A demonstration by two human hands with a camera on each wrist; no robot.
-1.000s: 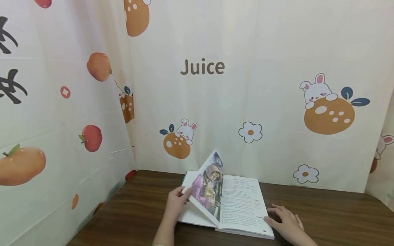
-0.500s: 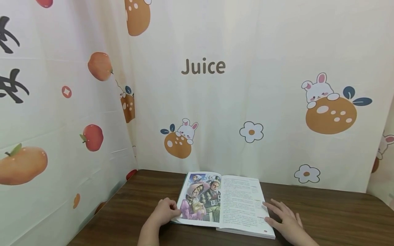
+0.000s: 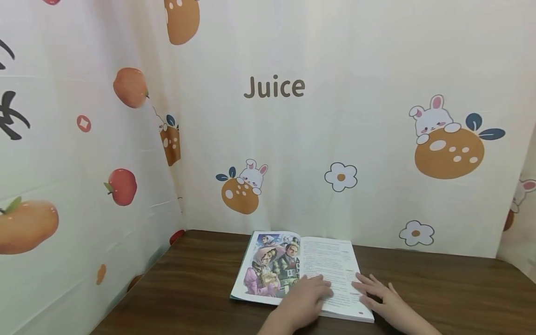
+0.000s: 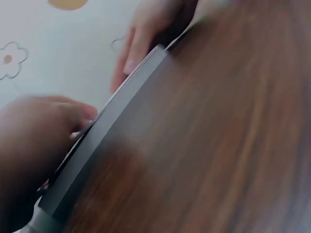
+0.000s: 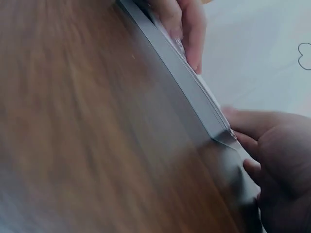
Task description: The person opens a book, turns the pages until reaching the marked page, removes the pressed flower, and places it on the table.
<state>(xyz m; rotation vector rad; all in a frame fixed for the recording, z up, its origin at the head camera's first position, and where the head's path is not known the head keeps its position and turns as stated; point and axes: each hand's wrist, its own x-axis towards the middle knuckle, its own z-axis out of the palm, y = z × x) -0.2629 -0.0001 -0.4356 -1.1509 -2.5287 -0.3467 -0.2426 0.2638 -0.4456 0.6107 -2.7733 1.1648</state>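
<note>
1. The book (image 3: pixel 331 253) lies open on the table (image 3: pixel 444 279), picture page (image 3: pixel 268 267) on the left, text page on the right.
2. Since half a second ago, the left hand (image 3: pixel 300 301) has left the picture page's outer edge and moved over the lower text page; that page turn looks finished.
3. Its fingers look relaxed, gripping nothing; how firmly they touch, I cannot tell.
4. The right hand (image 3: pixel 387 300) stays at the text page's outer edge, fingers spread.
</note>
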